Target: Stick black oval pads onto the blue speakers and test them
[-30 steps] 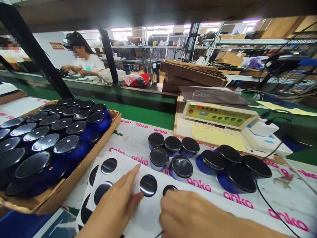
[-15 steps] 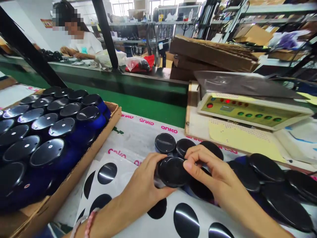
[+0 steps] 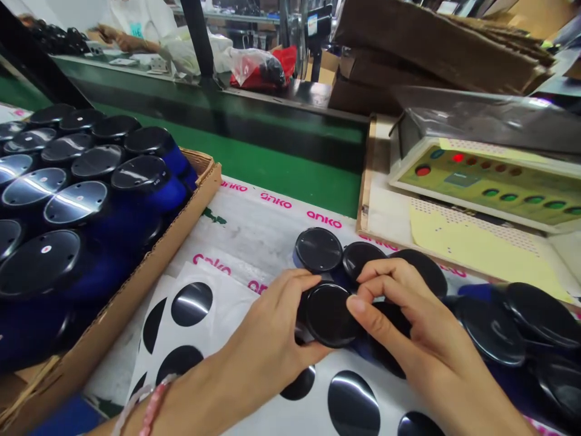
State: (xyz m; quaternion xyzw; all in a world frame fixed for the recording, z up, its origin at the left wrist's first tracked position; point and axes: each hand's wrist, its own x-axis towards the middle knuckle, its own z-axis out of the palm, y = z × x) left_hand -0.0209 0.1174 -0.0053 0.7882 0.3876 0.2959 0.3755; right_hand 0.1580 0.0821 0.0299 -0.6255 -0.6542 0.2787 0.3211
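My left hand (image 3: pixel 276 327) wraps its thumb and fingers around the side of a dark, round-topped container (image 3: pixel 303 330). A glossy black round sticker (image 3: pixel 333 315) lies over the top of it. At the right edge of this disc, the thumb and forefinger of my right hand (image 3: pixel 408 321) are pinched together; exactly how much of the edge they grip is hidden. Below my hands is a white sheet (image 3: pixel 229 297) with several black round stickers. Similar containers with black round tops (image 3: pixel 318 249) stand just behind and to the right of my hands.
At left, a cardboard box (image 3: pixel 154 266) holds rows of dark blue containers with black tops. A machine with buttons and a red light (image 3: pixel 481 181) stands at back right. Beyond lies a green belt (image 3: pixel 281 163), with a co-worker's hand (image 3: pixel 122 39) across it.
The view has tipped downward and come closer to the bench. Both hands keep their hold at the container, and the black disc now appears to sit more evenly on its top.
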